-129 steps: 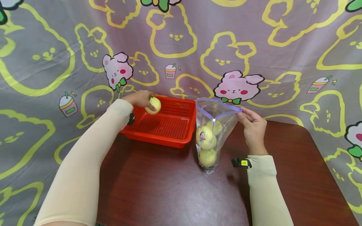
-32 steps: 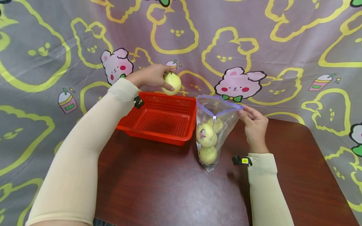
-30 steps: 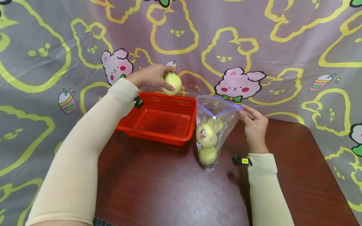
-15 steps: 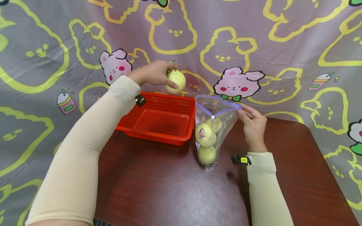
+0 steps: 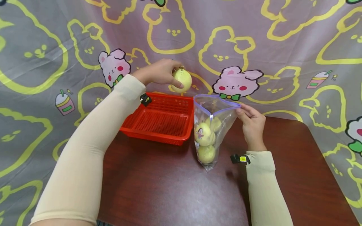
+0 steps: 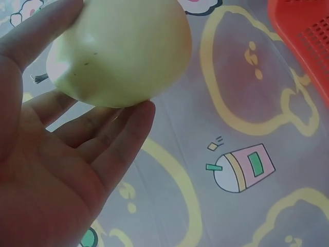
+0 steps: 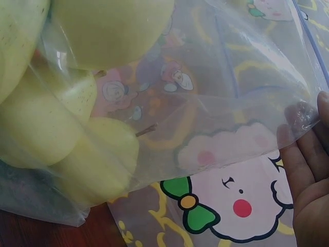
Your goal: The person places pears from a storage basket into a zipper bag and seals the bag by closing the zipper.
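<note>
A pale yellow-green pear (image 5: pixel 183 80) with a short dark stem is held in the air by my left hand (image 5: pixel 162 74), thumb on the near side. In the left wrist view the fingertips lie against the underside of the pear (image 6: pixel 126 51). My right hand (image 5: pixel 252 125) pinches the right corner of a clear zip bag (image 5: pixel 226 125) with a purple zip edge. The bag's mouth gapes, and several pears (image 5: pixel 205 153) sit stacked inside it. Seen from the right wrist, pears (image 7: pixel 41 118) press against the plastic, some overlapping.
A red perforated plastic basket (image 5: pixel 158 136) stands on the dark brown table (image 5: pixel 169 188), left of the bag and under the left hand. Behind hangs a grey-pink cloth (image 5: pixel 220 18) with cartoon prints. Fabric sleeves cover both forearms.
The left hand has lifted the pear up out of the red basket and moved it right, toward the bag's mouth. The right hand stays at the bag's corner.
</note>
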`<state>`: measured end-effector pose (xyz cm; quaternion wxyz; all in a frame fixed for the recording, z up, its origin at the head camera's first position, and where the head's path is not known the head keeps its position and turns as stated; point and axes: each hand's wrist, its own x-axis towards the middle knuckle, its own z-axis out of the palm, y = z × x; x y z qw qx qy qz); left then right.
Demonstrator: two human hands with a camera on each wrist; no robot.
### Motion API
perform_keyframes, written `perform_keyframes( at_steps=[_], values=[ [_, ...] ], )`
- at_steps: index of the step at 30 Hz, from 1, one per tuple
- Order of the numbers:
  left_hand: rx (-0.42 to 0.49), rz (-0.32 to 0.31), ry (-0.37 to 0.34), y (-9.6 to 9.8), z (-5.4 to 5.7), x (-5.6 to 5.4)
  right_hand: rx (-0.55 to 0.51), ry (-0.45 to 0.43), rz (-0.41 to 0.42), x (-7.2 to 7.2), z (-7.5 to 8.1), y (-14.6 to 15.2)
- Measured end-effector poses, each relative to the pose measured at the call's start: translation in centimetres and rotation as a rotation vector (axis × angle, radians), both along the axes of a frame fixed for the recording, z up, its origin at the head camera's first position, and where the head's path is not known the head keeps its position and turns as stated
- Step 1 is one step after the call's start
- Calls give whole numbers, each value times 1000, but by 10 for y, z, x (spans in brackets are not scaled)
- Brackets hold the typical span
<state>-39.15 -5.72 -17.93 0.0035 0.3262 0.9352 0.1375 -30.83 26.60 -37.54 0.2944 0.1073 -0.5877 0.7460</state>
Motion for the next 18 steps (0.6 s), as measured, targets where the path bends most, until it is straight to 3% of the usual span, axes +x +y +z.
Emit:
perform_keyframes(
  at_steps=[18],
  values=[
    [-22,-44,-14,19,1,1,-1,2,-18,0,2,-2]
  ],
)
